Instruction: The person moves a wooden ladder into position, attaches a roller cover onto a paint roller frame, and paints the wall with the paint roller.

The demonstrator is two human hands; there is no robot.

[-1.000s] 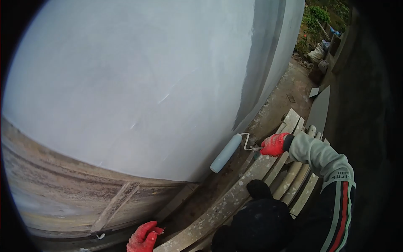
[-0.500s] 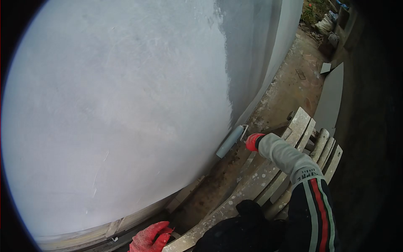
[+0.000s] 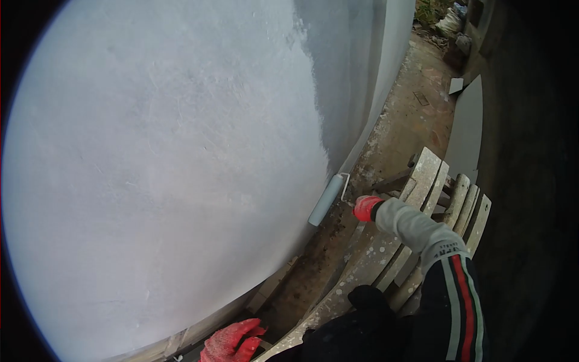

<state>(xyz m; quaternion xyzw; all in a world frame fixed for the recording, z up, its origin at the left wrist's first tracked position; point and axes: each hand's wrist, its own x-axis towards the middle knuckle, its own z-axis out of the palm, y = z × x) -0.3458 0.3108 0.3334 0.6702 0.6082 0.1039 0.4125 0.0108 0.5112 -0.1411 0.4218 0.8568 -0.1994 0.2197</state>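
Note:
My right hand (image 3: 365,208), in a red glove, is closed round the handle end of a paint roller (image 3: 326,200). The roller's pale blue-grey sleeve lies against the lower edge of a large wall (image 3: 181,169), which is whitish over most of its face and has a darker grey strip (image 3: 344,66) on the right. Low in the view, my left hand (image 3: 232,342) wears a red glove too. Its thumb and fingers are curved and apart, with nothing seen between them, beside the edge of a paint-spattered plank (image 3: 344,286).
Several spattered planks and poles (image 3: 461,199) form a platform under me, with a dirty concrete floor (image 3: 416,99) below. A grey sheet (image 3: 467,127) leans at the right. White bags (image 3: 449,23) and debris lie at the far end.
The view has shifted, so the wall and floor sit slightly further left. My right hand and the roller stay low at the wall; my left hand appears a little further right.

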